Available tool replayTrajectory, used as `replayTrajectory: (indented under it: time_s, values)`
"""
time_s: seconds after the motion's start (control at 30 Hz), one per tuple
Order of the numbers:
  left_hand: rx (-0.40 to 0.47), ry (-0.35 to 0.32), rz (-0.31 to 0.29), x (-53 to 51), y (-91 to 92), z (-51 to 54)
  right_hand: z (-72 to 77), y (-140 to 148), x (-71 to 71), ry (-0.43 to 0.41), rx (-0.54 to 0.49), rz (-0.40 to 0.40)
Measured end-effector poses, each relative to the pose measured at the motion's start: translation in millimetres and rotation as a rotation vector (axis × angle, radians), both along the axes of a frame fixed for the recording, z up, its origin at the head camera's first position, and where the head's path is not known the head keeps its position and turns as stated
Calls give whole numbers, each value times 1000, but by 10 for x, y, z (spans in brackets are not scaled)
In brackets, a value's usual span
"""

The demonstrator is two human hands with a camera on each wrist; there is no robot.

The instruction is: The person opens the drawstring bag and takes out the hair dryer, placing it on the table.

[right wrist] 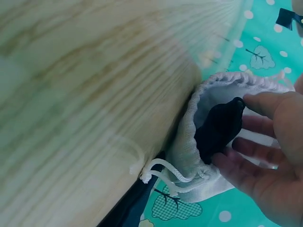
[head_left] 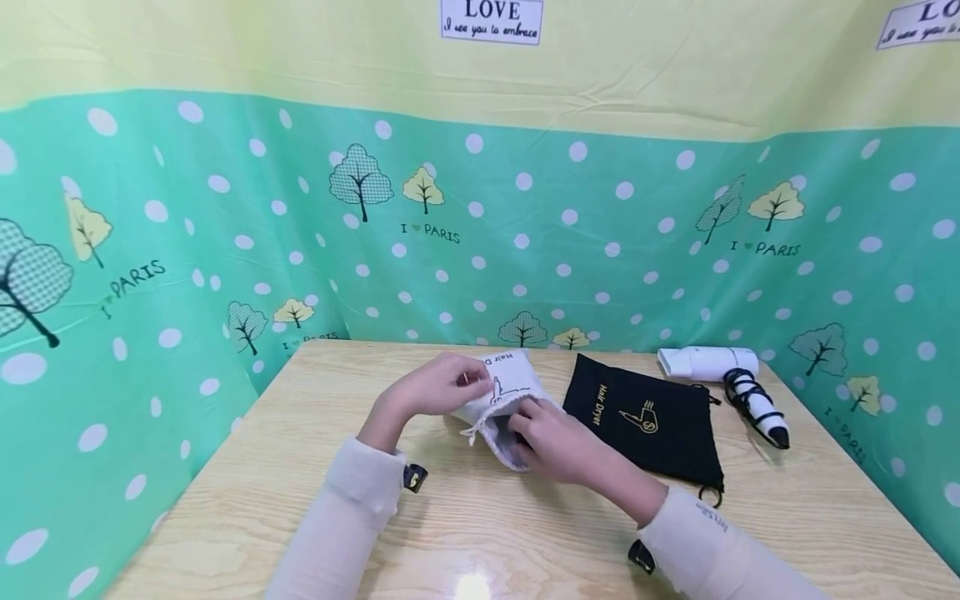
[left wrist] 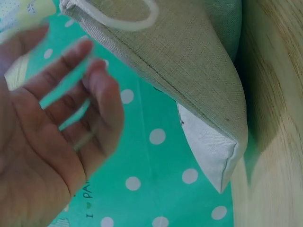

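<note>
A white cloth drawstring bag [head_left: 510,364] with a "Hair Dryer" print lies on the table, its gathered mouth facing the person. At that mouth my right hand [head_left: 558,442] reaches in. In the right wrist view, the fingers of the right hand [right wrist: 279,142] curl about a dark, rounded object [right wrist: 220,127] inside the bag's mouth; its kind is not clear. Over the left side of the bag hovers my left hand [head_left: 442,385]. The left wrist view shows the left hand [left wrist: 57,123] holding nothing, fingers loosely bent and apart from the bag [left wrist: 189,66].
Right of the white bag lies a flat black "Hair Dryer" drawstring bag [head_left: 652,417]. Beyond it, at the table's right back, is a white hair dryer [head_left: 716,363] with its black cord [head_left: 738,392] wound round the handle. A patterned green and yellow curtain [head_left: 525,275] encloses the wooden table [head_left: 300,500].
</note>
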State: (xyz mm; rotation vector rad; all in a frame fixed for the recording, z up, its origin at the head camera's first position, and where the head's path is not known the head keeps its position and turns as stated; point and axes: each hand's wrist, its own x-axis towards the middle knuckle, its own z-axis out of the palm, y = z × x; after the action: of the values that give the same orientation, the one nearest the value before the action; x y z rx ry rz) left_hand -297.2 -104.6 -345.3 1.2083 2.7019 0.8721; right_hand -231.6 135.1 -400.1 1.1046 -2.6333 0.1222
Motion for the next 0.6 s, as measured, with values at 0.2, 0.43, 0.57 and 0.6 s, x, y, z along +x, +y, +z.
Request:
replayTrajectory:
  time_s: [0.2,0.43,0.57,0.6]
  values:
    - [-16,72,99,-94,-26,-56,15,-39,10,35,1,-113]
    - [-54,80,169,-234,-42,-178,32,-88,32,-9,40,-235]
    - [-135,58,218,-329,-100,-210,33,-130,13,-55,49,-286]
    - [-156,48,228,-349,-114,-212,31,-141,7,-63,52,-294]
